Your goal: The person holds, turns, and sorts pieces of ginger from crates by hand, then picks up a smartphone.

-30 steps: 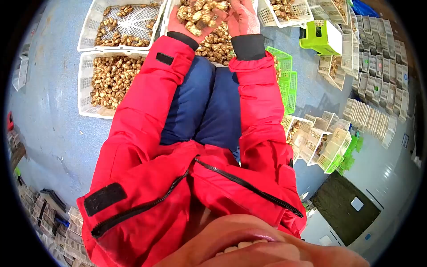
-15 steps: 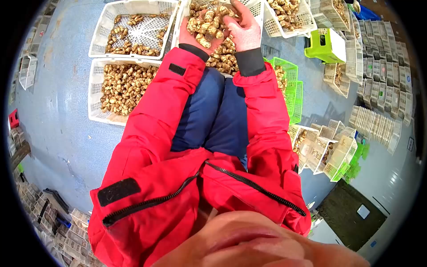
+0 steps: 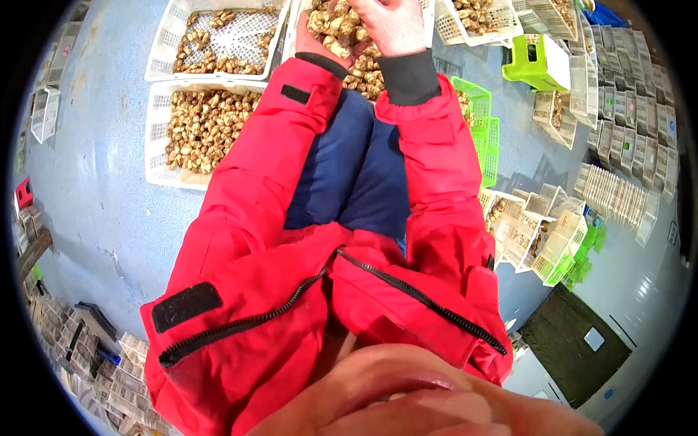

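Cradling knobbly roots (image 3: pixel 336 27) in fingers of left hand (image 3: pixel 306 43); overlapping them from three o'clock with right hand (image 3: pixel 398 30), cannot tell if gripping.

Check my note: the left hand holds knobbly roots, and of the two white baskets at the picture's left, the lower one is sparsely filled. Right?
Not quite. The head view shows the upper basket is the sparsely filled one, its mesh bottom showing; the lower basket is well filled. The left hand does hold knobbly roots.
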`<state>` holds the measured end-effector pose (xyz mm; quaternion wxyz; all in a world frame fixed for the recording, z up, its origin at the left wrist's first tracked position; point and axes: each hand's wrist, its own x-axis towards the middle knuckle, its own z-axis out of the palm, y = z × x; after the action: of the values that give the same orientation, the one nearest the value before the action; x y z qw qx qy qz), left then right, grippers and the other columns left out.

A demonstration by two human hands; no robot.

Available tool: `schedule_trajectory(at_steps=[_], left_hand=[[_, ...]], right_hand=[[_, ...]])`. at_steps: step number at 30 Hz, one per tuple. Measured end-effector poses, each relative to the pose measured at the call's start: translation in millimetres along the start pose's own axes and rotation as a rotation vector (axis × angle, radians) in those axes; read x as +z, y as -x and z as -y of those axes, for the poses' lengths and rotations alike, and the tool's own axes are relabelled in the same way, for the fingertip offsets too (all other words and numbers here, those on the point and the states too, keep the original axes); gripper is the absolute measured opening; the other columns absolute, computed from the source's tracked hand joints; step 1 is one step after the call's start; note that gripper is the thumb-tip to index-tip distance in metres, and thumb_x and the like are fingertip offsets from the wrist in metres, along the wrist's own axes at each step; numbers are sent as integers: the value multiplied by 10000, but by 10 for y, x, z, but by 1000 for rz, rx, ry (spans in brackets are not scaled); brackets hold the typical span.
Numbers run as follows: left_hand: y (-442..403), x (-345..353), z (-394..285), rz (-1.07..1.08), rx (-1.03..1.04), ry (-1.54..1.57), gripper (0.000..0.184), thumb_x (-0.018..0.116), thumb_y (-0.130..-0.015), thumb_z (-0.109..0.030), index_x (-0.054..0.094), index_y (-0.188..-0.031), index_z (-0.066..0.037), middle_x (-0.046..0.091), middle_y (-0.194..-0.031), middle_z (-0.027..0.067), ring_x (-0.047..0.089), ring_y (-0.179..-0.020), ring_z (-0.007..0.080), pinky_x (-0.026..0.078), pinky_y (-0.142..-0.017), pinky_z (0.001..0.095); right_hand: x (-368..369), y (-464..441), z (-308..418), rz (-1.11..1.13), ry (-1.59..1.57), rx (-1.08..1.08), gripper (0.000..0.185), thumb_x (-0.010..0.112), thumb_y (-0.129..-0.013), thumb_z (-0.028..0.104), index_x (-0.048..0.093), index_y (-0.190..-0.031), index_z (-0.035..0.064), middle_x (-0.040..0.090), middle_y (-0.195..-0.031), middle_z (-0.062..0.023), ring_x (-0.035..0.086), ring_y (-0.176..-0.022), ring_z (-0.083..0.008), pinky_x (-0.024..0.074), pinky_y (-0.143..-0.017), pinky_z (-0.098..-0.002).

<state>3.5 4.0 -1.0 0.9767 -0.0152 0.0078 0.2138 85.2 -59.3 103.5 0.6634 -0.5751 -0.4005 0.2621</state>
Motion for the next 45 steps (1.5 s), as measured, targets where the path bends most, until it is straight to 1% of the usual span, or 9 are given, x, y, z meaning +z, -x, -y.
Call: schedule_trajectory(at_steps=[2, 3, 4, 7, 15, 19, 31, 35, 45], left_hand=[[16, 107, 49, -189, 124, -259, 633, 262, -901, -549, 399, -1374, -152, 489, -1349, 71, 449, -1241, 300, 361, -1012, 502], [18, 59, -10, -175, 129, -277, 629, 251, -900, -554, 416, -1363, -160, 498, -1341, 66, 459, -1232, 300, 376, -998, 499], [32, -4, -56, -165, 130, -294, 628, 240, -899, -558, 432, -1352, -168, 507, -1334, 61, 470, -1222, 299, 390, -984, 495], [53, 79, -33, -258, 126, -239, 591, 227, -904, -543, 498, -1293, -191, 546, -1287, 77, 507, -1183, 292, 444, -902, 517], [-12, -56, -26, -82, 142, 202, 558, 317, -872, -520, 512, -1202, -115, 520, -1236, 198, 530, -1106, 412, 381, -936, 657], [-21, -104, -27, -43, 134, 220, 604, 290, -870, -542, 501, -1238, -111, 503, -1269, 206, 517, -1133, 421, 381, -948, 646], [-81, 19, 3, 47, 134, 119, 617, 327, -886, -494, 453, -1334, -90, 464, -1381, 107, 405, -1281, 325, 314, -1052, 518], [-39, -50, 16, 129, 77, 154, 581, 321, -863, -513, 510, -1253, -126, 544, -1256, 143, 499, -1175, 374, 342, -988, 644], [-11, -166, -53, 185, -114, 124, 633, 258, -891, -522, 404, -1379, -145, 456, -1384, 96, 439, -1258, 329, 356, -1007, 528]], right_hand=[[-38, 2, 161, -104, 527, 78, 454, 600, -871, 139, 473, -1265, -45, 622, -980, -45, 603, -817, -153, 479, -733, -259], [-240, -26, -145, -129, 847, -244, 428, 696, -766, 149, 595, -1156, 4, 659, -980, -127, 640, -841, -151, 505, -738, -268], [-285, 28, -151, -39, 514, 247, 441, 683, -775, 272, 612, -1143, 40, 667, -924, -138, 658, -836, -176, 507, -724, -282], [-381, 148, -518, -15, 819, 88, 442, 706, -761, 231, 612, -1145, 32, 686, -846, -100, 645, -787, -154, 501, -704, -270], [-760, 33, -951, 118, -860, 165, 415, 519, -917, 91, 437, -1323, 58, 583, -957, -30, 578, -852, -197, 484, -771, -336], [-409, 109, -322, -231, -723, 284, 543, 549, -886, 34, 359, -1395, 41, 456, -802, 10, 531, -734, -156, 475, -720, -294], [-775, 109, -721, -110, -512, 305, 531, 604, -791, -14, 472, -1305, -5, 547, -789, -16, 515, -586, -107, 414, -548, -213], [-700, 50, -817, -46, -13, 46, 479, 617, -807, 9, 492, -1269, -18, 611, -837, -80, 574, -654, -130, 467, -645, -236], [-566, 13, -677, -27, -53, 484, 387, 638, -837, 106, 551, -1211, 56, 601, -714, -24, 543, -503, -90, 423, -434, -216]])
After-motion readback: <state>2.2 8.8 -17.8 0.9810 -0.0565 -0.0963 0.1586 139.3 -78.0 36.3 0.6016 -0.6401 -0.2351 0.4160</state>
